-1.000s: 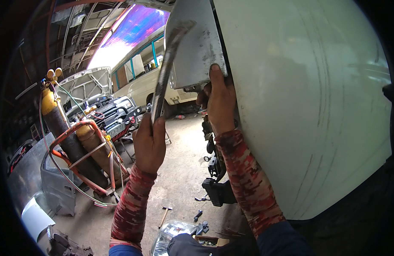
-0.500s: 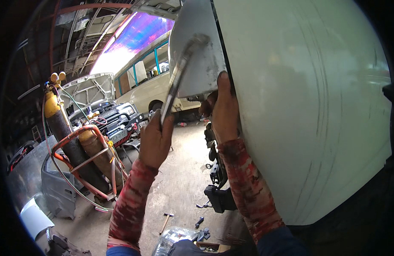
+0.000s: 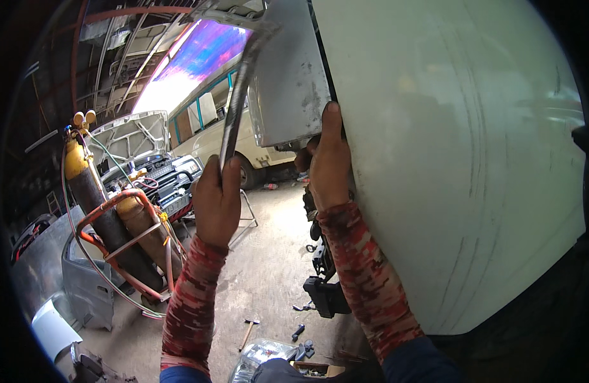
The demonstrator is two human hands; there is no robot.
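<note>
My left hand [image 3: 216,201] is closed around the handle of a metal hammer [image 3: 236,108]. The hammer points upward, its head blurred near the top left corner of a grey body panel [image 3: 288,76]. That panel has dark smudges along its right side. At its lower right corner my right hand [image 3: 331,169] grips the edge, thumb up at the seam and fingers curled underneath, partly hidden. Right beside this hand stands a large pale vehicle panel [image 3: 447,159], marked with long dark scratches.
Gas cylinders [image 3: 93,204] stand in an orange cart [image 3: 116,268] at the left. Behind them is an opened vehicle front [image 3: 167,179], and farther off a cream bus [image 3: 208,140]. Another hammer [image 3: 248,333] and a clear headlight [image 3: 262,354] lie on the floor near me.
The hammer has swung up and left, from over the grey panel to beside its top corner. My left hand moved left with it; the right hand stays at the panel edge.
</note>
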